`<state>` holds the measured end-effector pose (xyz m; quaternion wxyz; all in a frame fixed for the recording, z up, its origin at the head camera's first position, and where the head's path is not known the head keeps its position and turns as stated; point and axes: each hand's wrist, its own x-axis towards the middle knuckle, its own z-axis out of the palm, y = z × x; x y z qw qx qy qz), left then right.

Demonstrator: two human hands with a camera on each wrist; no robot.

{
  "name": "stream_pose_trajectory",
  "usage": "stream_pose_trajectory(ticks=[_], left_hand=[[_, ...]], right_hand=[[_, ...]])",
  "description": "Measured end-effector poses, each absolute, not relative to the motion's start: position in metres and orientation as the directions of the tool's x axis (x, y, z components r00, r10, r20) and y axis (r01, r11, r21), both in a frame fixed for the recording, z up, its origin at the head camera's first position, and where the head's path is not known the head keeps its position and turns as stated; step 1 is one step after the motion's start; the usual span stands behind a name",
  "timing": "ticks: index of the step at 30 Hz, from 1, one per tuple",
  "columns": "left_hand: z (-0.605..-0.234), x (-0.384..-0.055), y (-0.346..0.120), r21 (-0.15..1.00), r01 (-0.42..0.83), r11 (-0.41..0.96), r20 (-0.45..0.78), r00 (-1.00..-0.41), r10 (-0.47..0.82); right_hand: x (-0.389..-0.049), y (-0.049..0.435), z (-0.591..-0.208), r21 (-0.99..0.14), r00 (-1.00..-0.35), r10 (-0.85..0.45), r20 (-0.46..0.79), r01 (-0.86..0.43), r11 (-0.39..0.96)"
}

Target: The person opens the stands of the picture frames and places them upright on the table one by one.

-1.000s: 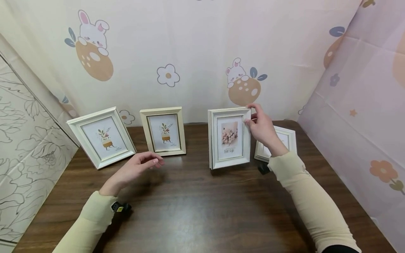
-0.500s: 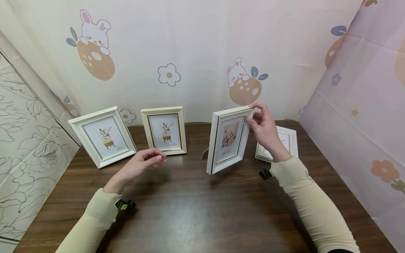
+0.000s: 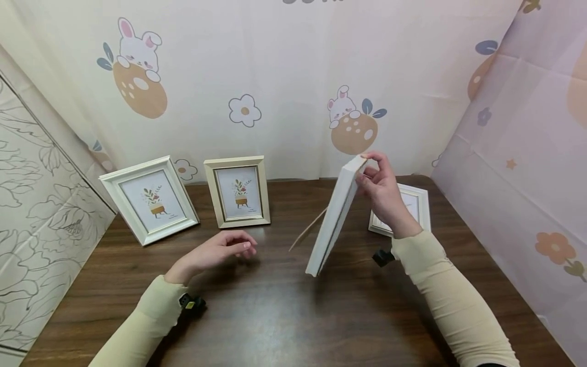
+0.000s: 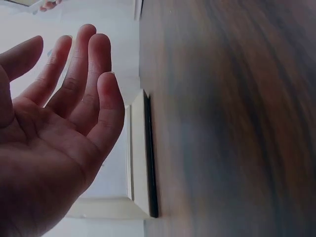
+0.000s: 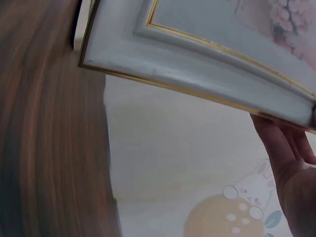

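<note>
My right hand (image 3: 384, 191) pinches the upper right corner of a white photo frame (image 3: 334, 219), which is tilted and turned nearly edge-on in the head view. Its thin back stand (image 3: 308, 229) sticks out to the left. In the right wrist view the white frame (image 5: 197, 69) shows gold edging and a pink flower picture, with fingers at its edge. My left hand (image 3: 221, 251) hovers over the table with loosely bent fingers and holds nothing. Behind it a cream photo frame (image 3: 239, 191) stands upright; the left wrist view shows its border (image 4: 140, 153) beyond the palm (image 4: 54, 148).
A white frame with a plant picture (image 3: 153, 200) leans at the far left. Another small white frame (image 3: 421, 206) stands behind my right wrist, partly hidden. A printed curtain (image 3: 284, 122) hangs along the back of the brown wooden table (image 3: 275, 316).
The white frame in my right hand has turned from facing me to edge-on, its lower end swinging toward me and its back stand coming into view. My left hand has moved slightly right.
</note>
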<state>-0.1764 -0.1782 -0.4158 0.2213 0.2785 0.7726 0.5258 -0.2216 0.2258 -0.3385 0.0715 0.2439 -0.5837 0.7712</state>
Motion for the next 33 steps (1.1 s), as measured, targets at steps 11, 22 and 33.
stream_pose_trajectory(ticks=[11,22,33], left_hand=[[-0.401,-0.172,-0.157,0.947,0.237,0.217,0.012,-0.7,0.714],[-0.375,-0.145,-0.107,0.931,0.34,0.132,0.143,-0.673,0.725],[-0.361,-0.11,-0.074,0.944,0.309,0.114,0.12,-0.645,0.754]], right_hand=[[-0.223,0.211,-0.35,-0.766,-0.814,-0.351,0.464,-0.17,-0.62],[-0.228,0.208,-0.363,-0.713,-0.71,-0.48,0.515,-0.044,-0.7],[-0.226,0.203,-0.363,-0.671,-0.724,-0.519,0.454,0.105,-0.734]])
